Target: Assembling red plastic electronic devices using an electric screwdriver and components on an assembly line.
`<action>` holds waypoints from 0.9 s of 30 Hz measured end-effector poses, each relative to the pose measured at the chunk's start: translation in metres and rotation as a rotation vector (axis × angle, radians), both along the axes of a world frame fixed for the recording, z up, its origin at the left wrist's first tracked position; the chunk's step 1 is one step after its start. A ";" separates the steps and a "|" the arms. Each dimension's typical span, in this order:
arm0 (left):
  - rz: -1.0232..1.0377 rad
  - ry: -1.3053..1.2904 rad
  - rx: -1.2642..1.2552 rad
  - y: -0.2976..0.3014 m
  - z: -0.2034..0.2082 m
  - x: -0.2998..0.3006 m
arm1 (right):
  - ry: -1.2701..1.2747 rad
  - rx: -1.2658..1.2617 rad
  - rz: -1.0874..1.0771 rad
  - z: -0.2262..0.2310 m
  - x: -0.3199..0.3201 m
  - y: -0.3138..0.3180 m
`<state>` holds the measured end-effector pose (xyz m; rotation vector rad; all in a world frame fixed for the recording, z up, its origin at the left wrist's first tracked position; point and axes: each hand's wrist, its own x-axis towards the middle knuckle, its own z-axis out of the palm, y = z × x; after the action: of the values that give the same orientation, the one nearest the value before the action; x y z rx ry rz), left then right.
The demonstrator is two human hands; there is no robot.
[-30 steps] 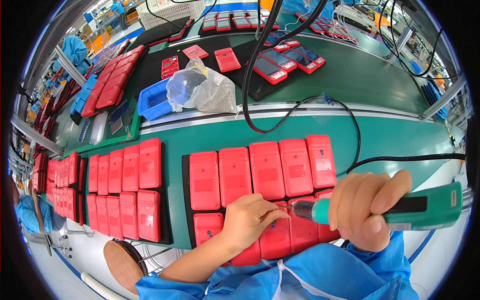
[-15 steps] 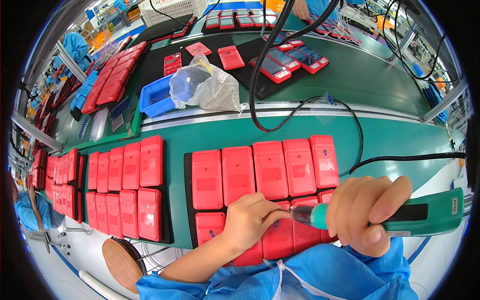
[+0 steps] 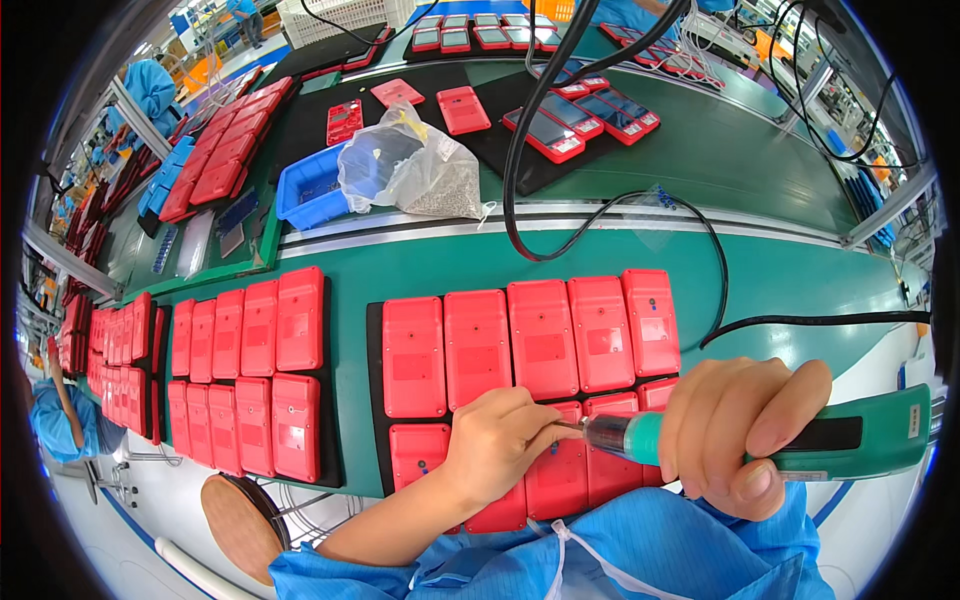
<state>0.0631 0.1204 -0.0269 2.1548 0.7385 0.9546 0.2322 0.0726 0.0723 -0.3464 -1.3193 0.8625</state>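
Note:
My right hand (image 3: 735, 432) is wrapped around a green electric screwdriver (image 3: 870, 445) with a black grip patch. The tool lies sideways, its dark nose (image 3: 606, 436) pointing left. At the tip of its thin metal bit (image 3: 570, 426), my left hand (image 3: 503, 440) is closed in a pinch; anything small between the fingertips is hidden. Below both hands, red device housings (image 3: 545, 335) lie back side up in two rows on a black mat (image 3: 376, 345). My hands and the tool cover part of the nearer row.
To the left, another black mat (image 3: 332, 420) carries more red housings (image 3: 298, 425). Beyond them stand a blue bin (image 3: 310, 190) and a clear bag of small metal parts (image 3: 440, 185). Black cables (image 3: 515, 180) hang and loop across the green bench (image 3: 800, 275). A round stool (image 3: 243, 525) stands at lower left.
My right hand and the screwdriver have shifted slightly right and down. The left-hand pinch stays at the bit tip. Another person's hand at the far top has gone from view.

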 end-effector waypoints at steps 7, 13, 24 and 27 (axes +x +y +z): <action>-0.024 0.001 0.010 -0.001 0.004 0.002 | -0.007 -0.013 0.024 0.002 -0.001 0.004; 0.033 0.096 -0.205 0.006 0.015 0.000 | 0.056 -0.078 0.019 0.000 0.002 0.008; 0.117 -0.868 -1.484 0.023 0.020 -0.036 | -0.254 -0.193 -0.223 -0.019 0.002 0.039; 0.112 -0.872 -1.506 0.021 0.017 -0.041 | -0.259 -0.064 -0.065 -0.023 0.007 0.046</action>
<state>0.0218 0.1414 -0.0098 0.3345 0.7114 0.8007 0.2396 0.1190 0.0496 -0.5633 -1.5127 0.8257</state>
